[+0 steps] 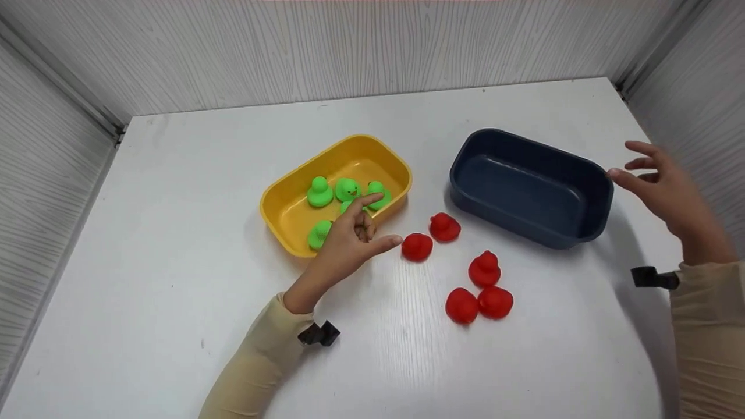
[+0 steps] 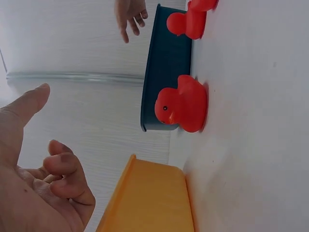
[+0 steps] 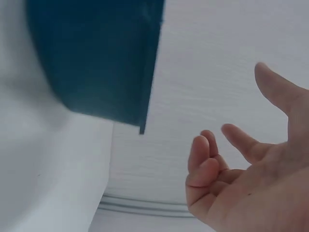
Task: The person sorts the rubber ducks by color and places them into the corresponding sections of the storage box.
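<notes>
My left hand [image 1: 349,238] hovers over the near right rim of the yellow bin [image 1: 285,224], index finger and thumb spread, other fingers loosely bent, holding nothing. Several green rubber ducks, one of them a duck [image 1: 319,192] at the left, sit in that bin; the hand partly hides some. Just right of my left thumb lies a red rubber duck [image 1: 417,247]; a second red duck [image 1: 444,227] is beside it. My right hand [image 1: 666,183], holding nothing, is raised by the right end of the navy bin [image 1: 527,230]. In the right wrist view a gap separates its fingers from that bin [image 3: 101,63].
Nearer the front, a red duck [image 1: 485,269] stands behind two more, a left duck [image 1: 462,306] and a right duck [image 1: 495,302]. The white table [image 1: 174,326] meets a pale wood-grain panel [image 1: 372,52] at the back, with side panels left and right.
</notes>
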A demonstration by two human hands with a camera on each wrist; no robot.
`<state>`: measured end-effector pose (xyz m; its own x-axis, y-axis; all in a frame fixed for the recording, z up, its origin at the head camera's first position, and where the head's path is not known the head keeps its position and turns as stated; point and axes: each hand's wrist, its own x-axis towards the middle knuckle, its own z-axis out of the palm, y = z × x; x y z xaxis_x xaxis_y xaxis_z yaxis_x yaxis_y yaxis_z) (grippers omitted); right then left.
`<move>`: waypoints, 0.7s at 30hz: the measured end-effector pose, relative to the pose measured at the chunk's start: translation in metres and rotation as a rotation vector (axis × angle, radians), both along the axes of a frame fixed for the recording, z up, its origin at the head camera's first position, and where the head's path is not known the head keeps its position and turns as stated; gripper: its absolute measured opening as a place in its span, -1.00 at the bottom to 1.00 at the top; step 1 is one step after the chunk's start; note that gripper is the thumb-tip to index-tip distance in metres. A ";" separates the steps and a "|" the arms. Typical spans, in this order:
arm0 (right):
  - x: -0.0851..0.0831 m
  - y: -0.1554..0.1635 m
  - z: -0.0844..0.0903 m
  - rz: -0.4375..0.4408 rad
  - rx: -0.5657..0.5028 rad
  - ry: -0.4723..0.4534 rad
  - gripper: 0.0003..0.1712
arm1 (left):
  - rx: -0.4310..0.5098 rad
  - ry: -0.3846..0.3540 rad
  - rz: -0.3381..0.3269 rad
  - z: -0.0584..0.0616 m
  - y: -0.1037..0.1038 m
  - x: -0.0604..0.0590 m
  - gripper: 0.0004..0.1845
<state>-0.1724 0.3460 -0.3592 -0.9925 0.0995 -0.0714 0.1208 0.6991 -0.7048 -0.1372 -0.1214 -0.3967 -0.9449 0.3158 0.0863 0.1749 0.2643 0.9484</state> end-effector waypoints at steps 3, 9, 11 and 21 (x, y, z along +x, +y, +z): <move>0.006 0.006 -0.009 0.040 0.020 -0.054 -0.18 | -0.020 -0.020 -0.028 -0.003 0.004 0.000 -0.21; 0.012 0.010 -0.025 0.101 0.004 -0.104 -0.17 | -0.040 -0.058 -0.075 -0.010 0.012 -0.002 -0.19; 0.013 0.010 -0.028 0.121 -0.004 -0.116 -0.16 | -0.056 -0.068 -0.084 -0.011 0.014 -0.002 -0.18; 0.014 0.007 -0.033 0.179 -0.020 -0.179 -0.09 | -0.112 -0.146 -0.113 -0.020 0.020 -0.005 -0.16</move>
<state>-0.1580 0.3530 -0.3920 -0.9655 -0.0798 -0.2478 0.1204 0.7068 -0.6971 -0.1423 -0.1013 -0.4168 -0.9030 0.4200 -0.0903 0.0725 0.3560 0.9317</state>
